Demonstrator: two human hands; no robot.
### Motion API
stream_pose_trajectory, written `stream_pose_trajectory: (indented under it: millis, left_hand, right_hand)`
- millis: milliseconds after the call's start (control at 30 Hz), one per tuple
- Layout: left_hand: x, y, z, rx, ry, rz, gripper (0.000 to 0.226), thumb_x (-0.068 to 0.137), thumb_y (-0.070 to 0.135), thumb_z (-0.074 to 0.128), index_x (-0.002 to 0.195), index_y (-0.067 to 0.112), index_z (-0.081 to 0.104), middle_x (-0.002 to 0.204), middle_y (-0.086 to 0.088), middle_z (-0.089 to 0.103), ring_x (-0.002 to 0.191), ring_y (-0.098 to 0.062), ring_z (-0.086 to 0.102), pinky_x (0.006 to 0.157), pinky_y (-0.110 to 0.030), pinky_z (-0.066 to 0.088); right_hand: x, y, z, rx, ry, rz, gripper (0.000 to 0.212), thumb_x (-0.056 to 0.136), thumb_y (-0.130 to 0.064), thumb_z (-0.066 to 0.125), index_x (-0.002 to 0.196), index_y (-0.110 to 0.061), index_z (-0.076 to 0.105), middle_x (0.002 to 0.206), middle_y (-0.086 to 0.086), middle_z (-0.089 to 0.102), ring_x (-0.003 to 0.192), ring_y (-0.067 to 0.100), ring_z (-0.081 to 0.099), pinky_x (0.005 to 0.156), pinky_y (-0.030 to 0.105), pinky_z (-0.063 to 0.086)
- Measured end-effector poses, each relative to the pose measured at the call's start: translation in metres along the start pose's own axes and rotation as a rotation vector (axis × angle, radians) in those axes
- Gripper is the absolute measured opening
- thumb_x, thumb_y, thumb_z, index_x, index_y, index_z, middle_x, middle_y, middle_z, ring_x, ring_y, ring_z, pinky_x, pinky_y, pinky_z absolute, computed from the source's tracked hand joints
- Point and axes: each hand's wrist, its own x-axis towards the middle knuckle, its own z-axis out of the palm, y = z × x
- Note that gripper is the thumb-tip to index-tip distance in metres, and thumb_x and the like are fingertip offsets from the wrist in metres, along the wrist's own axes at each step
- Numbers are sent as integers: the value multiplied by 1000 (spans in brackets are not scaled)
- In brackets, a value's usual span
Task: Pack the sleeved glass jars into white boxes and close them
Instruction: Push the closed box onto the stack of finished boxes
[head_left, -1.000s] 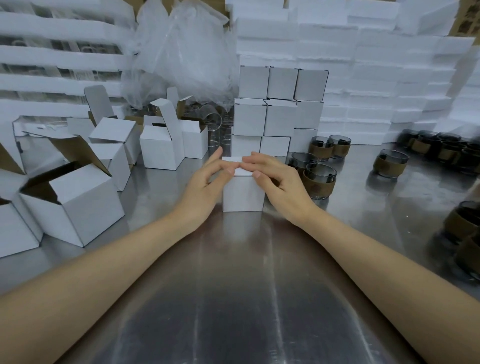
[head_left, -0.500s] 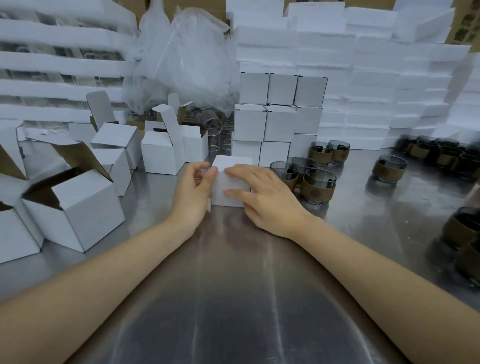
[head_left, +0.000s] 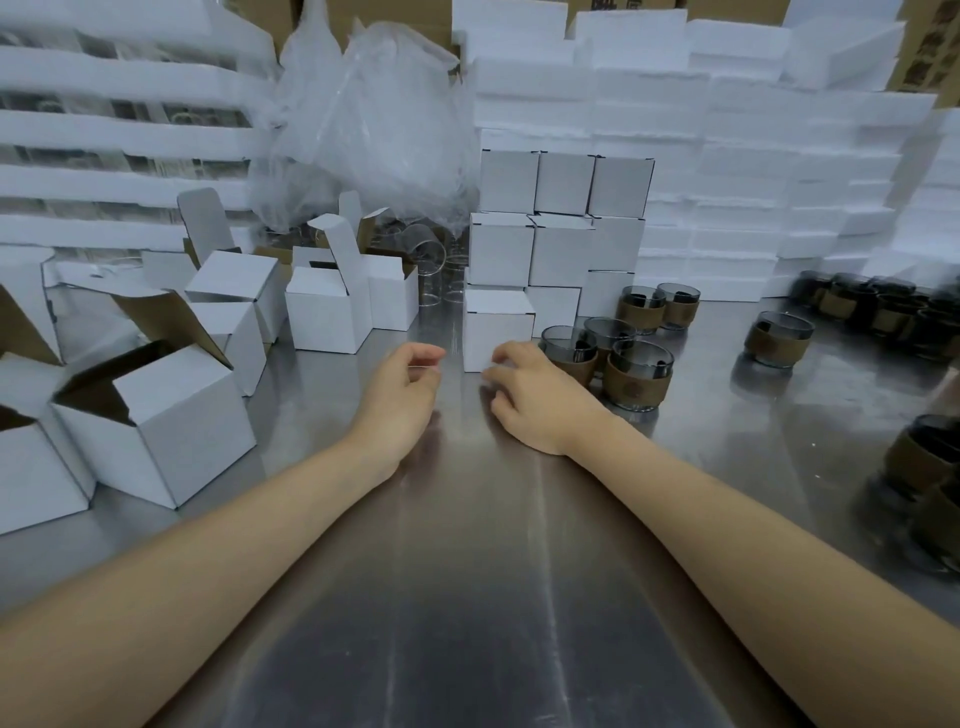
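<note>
done: closed box (head_left: 497, 330) sat by stack (head_left: 563, 249) | your left hand (head_left: 402, 395), right hand (head_left: 540, 402) lay loose, empty | todo: many jars (head_left: 638, 382), open boxes (head_left: 171, 415)

We log even, cool, diffuse light. The steel table (head_left: 467, 613) returns long pale glare streaks and dim reflections, and shadows under the open boxes (head_left: 156, 431) are weak. Wide-angle distortion bows the foam stacks (head_left: 779, 156) near the edges, and the jars (head_left: 930, 467) at the right margin look dark and soft.
</note>
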Motion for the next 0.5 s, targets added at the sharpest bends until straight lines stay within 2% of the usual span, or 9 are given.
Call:
stream_pose_trajectory:
  millis: [100,200,267,333,367,467,500]
  left_hand:
    - [1,-1,0,20,3,-8,23,95,3,47,112,12,60,102,-4,58,68,2,50,53,0,37]
    - [1,0,0,43,14,-9,22,95,3,46,109,14,59,107,-6,59,68,2,50,55,-1,38]
    - [2,-1,0,55,37,-19,23,95,6,45,111,19,57,115,-4,58,82,-1,54,71,-6,45]
    - [5,0,2,53,70,-61,28,96,13,43,122,21,51,126,-1,54,102,-11,55,94,-30,48]
    - [6,2,2,55,90,-83,33,97,16,41,129,21,46,132,-1,49,111,-15,53,100,-36,44]
    - [2,4,2,11,204,-124,45,99,21,36,143,17,30,149,-1,31,127,-16,41,103,-27,31]
    - [4,5,0,-49,264,-148,46,100,23,34,145,17,28,150,-2,28,128,-18,40,104,-29,30]
  right_hand:
    - [9,-2,-1,44,-65,61,30,94,-17,42,111,-5,64,121,10,49,107,26,50,91,39,45]
    - [14,-6,0,25,-67,75,31,94,-17,41,112,-6,63,117,10,53,101,29,55,87,41,48]
    - [16,-10,1,-19,-41,70,30,94,-15,40,112,-4,61,116,12,55,101,32,56,83,43,50]
    - [21,-20,4,-73,-21,32,29,94,-10,41,116,-4,58,119,13,54,106,32,55,83,43,49]
    - [26,-27,7,-84,-25,14,29,94,-7,41,119,-4,56,119,14,53,107,32,54,83,42,49]
    - [51,-54,19,-84,-16,-27,35,91,-1,48,126,-7,49,114,14,51,102,32,56,76,38,43]
    - [62,-63,22,-77,-7,-36,40,92,-4,50,131,-9,45,115,13,51,101,31,57,75,37,42]
